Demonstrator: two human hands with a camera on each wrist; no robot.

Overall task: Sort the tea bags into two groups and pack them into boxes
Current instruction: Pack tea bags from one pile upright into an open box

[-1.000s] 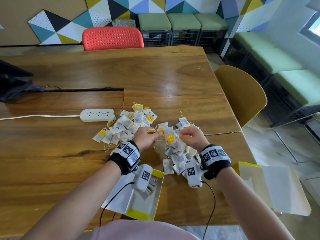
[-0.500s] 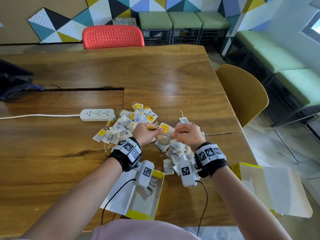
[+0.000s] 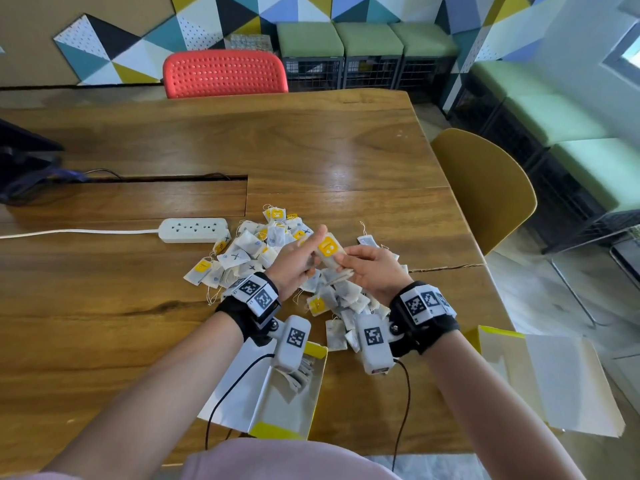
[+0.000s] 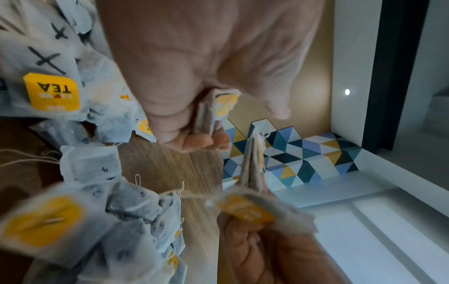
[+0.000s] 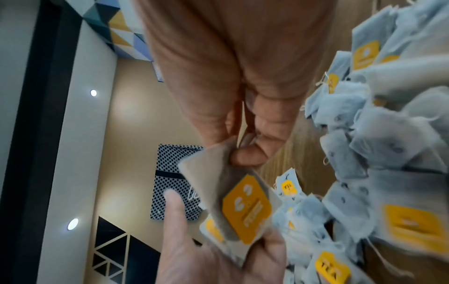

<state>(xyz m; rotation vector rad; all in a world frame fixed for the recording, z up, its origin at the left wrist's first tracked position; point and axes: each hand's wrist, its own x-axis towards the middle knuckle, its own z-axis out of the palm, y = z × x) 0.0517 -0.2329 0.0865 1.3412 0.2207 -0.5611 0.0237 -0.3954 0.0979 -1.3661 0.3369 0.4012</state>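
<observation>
Above the table [image 3: 346, 150] my two hands meet over a heap of white tea bags [image 3: 341, 299]. My right hand [image 3: 346, 263] pinches the corner of a tea bag with a yellow tag [image 3: 328, 247], and the right wrist view shows that bag [image 5: 245, 207] close up. My left hand [image 3: 311, 252] grips a thin stack of tea bags [image 4: 206, 115] between thumb and fingers, its forefinger pointing up. A second heap of tea bags [image 3: 242, 254], some marked with a black X, lies to the left. An open white and yellow box [image 3: 287, 410] holding a few bags lies under my left wrist.
Another open box [image 3: 554, 375] lies at the table's near right corner. A white power strip [image 3: 194, 230] with its cable sits left of the heaps. A yellow chair [image 3: 485, 188] stands at the right edge and a red chair [image 3: 225, 72] at the far side.
Both hands have risen from the heap and come together. The yellow-tagged tea bag picked from the pile is now held up between them.
</observation>
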